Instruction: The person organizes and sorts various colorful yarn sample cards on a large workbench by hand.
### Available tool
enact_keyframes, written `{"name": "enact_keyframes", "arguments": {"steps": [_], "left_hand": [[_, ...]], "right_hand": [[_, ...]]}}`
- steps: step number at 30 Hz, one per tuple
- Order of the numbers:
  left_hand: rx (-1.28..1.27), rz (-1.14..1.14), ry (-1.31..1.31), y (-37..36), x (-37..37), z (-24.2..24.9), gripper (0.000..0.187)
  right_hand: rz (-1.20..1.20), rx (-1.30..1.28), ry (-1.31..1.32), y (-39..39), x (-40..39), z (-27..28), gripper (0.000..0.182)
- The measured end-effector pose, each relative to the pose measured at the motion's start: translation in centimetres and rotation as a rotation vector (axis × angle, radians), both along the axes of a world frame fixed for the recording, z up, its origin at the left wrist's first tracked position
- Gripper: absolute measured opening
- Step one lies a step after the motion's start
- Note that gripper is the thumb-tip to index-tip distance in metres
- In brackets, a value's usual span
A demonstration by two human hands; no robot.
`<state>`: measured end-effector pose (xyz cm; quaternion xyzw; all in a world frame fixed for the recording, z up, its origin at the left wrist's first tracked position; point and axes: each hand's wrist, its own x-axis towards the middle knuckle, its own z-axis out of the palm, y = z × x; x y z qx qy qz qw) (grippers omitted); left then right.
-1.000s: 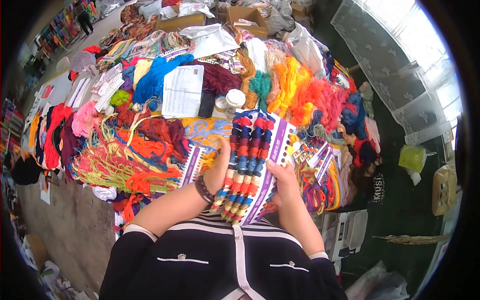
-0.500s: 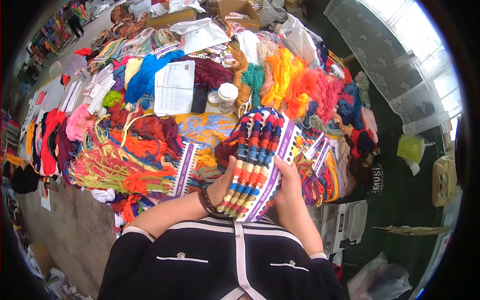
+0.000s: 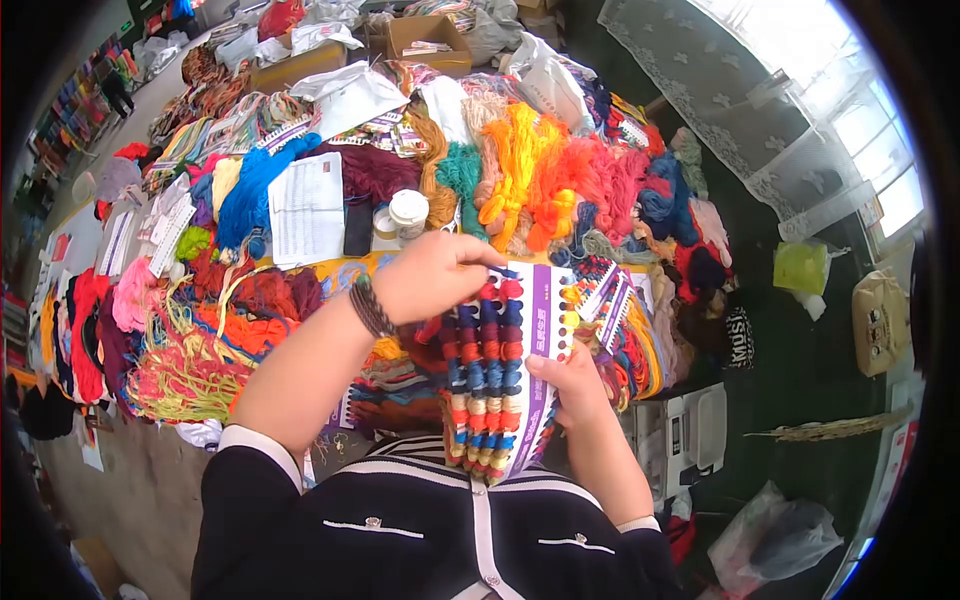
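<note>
My right hand (image 3: 578, 388) grips the right side of a stack of white and purple thread cards (image 3: 541, 345), thumb on its face. Bundled thread (image 3: 486, 376) in red, navy, blue, cream and olive is looped in rows along the cards' notched edges. My left hand (image 3: 435, 275), with dark bracelets (image 3: 370, 307) on its wrist, is at the cards' top left corner. Its thumb and forefinger pinch dark blue thread there; the other fingers are curled and partly hidden. The cards are held upright in front of my chest.
Skeins of yellow and orange yarn (image 3: 520, 165), blue yarn (image 3: 262, 190) and tangled yarn (image 3: 190, 375) cover the table. A printed sheet (image 3: 307, 212), a dark phone (image 3: 357, 230) and a white tub (image 3: 408, 212) lie beyond my hands. A cardboard box (image 3: 428, 45) stands at the back.
My left hand has left the cards' lower left side and moved up to their top corner. The cards have turned more upright, still in my right hand.
</note>
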<state>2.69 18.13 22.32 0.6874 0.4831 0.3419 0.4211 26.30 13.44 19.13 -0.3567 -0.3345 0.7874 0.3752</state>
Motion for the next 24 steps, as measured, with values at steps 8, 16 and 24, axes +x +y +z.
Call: {"name": "enact_keyframes", "arguments": {"steps": [8,16,24], "left_hand": [[-0.192,-0.029,-0.23,4.7,-0.7,-0.1,0.015],[-0.053,-0.374,-0.216,4.1,1.2,-0.2,0.045],[0.08,-0.089,0.193,7.4,2.0,-1.1,0.016]], "right_hand": [[0.047,0.017,0.047,1.1,1.5,-0.1,0.048],[-0.074,0.042,-0.014,1.6,3.4,1.0,0.04],[-0.038,0.065,0.04,1.6,6.4,0.6,0.047]]}}
